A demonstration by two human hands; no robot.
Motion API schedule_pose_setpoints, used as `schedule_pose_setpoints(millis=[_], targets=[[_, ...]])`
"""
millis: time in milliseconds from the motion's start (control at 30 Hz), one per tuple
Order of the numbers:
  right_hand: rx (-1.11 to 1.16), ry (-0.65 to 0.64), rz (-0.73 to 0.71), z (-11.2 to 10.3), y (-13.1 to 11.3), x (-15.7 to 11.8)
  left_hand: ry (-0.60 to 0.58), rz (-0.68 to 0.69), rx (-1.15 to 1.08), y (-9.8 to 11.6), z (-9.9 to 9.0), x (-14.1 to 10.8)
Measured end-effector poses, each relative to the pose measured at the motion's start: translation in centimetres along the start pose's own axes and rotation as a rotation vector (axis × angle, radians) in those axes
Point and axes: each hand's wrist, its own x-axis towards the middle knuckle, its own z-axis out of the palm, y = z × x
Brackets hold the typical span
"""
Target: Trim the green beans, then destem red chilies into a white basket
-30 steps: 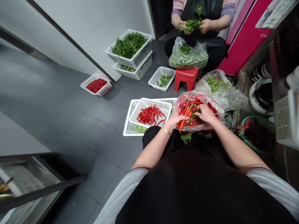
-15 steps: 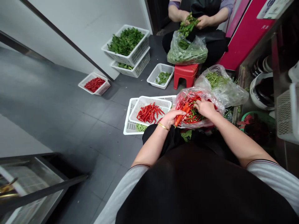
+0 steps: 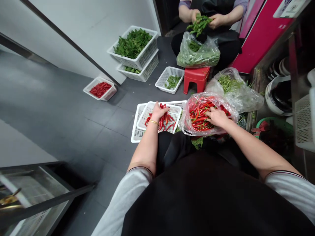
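My left hand (image 3: 159, 112), with a gold bangle at its wrist, is over a white plastic basket (image 3: 140, 124). A bunch of red chili peppers (image 3: 163, 122) shows at its thumb and fingers, which are closed around it. More red chilies lie in the basket. To the right, a clear plastic bag (image 3: 186, 129) full of red chilies with green stems (image 3: 198, 113) lies open by my lap. My right hand (image 3: 217, 117) reaches into it, its curled fingers closed on chilies there; the fingertips are partly hidden.
A larger white basket (image 3: 135, 135) lies under the chili basket. Beyond are a small basket of leaves (image 3: 157, 84), stacked baskets of greens (image 3: 153, 54), another chili basket (image 3: 111, 95) and a red stool (image 3: 197, 74). A co-worker's hands (image 3: 216, 21) hold greens opposite. A bag of stems (image 3: 251, 98) is at right.
My left hand has moved left from the bag to the white basket, carrying red peppers. My right hand has stayed in the bag. The co-worker's hands still hold greens.
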Motion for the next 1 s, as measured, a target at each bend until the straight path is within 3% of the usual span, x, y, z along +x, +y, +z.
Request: schedule_pose_setpoints(millis=[67, 100, 167, 233, 333, 433, 500, 600, 800, 900, 1000], targets=[[-0.005, -0.005, -0.013, -0.8, 0.6, 0.1, 0.028, 0.127, 0.07, 1.0, 0.8, -0.7], [-0.004, -0.002, -0.032, -1.1, 0.7, 0.2, -0.012, 0.217, 0.085, 1.8, 1.8, -1.6], [0.01, 0.021, -0.078, -1.8, 0.8, 0.5, -0.236, 0.416, 0.081, 3.6, 4.8, -3.8], [0.045, 0.067, -0.121, -2.6, 0.6, 0.5, -0.499, 0.488, 0.068, 4.9, 8.4, -5.8], [0.114, 0.158, -0.15, -3.7, -0.1, -0.1, -0.593, 0.391, 0.056, 5.3, 12.7, -7.5], [0.146, 0.218, -0.018, -4.0, -0.9, -0.7, -0.595, 0.157, 0.017, 4.8, 14.9, -8.2], [0.166, 0.227, 0.111, -3.6, -1.3, -0.9, -0.586, 0.037, 0.023, 4.4, 15.1, -8.4], [0.207, 0.154, 0.19, -2.3, -1.3, -0.6, -0.499, 0.042, 0.102, 3.9, 13.6, -8.3], [0.099, -0.002, -0.051, 0.9, -3.6, 1.4, -0.28, -0.024, -0.144, 3.7, 8.8, -6.5], [0.074, -0.015, -0.147, 1.3, -4.7, 3.0, -0.35, -0.044, -0.233, 3.9, 8.6, -6.4], [0.198, 0.152, -0.132, -0.1, -3.6, 3.4, -0.424, -0.023, -0.331, 4.1, 9.2, -6.5]])
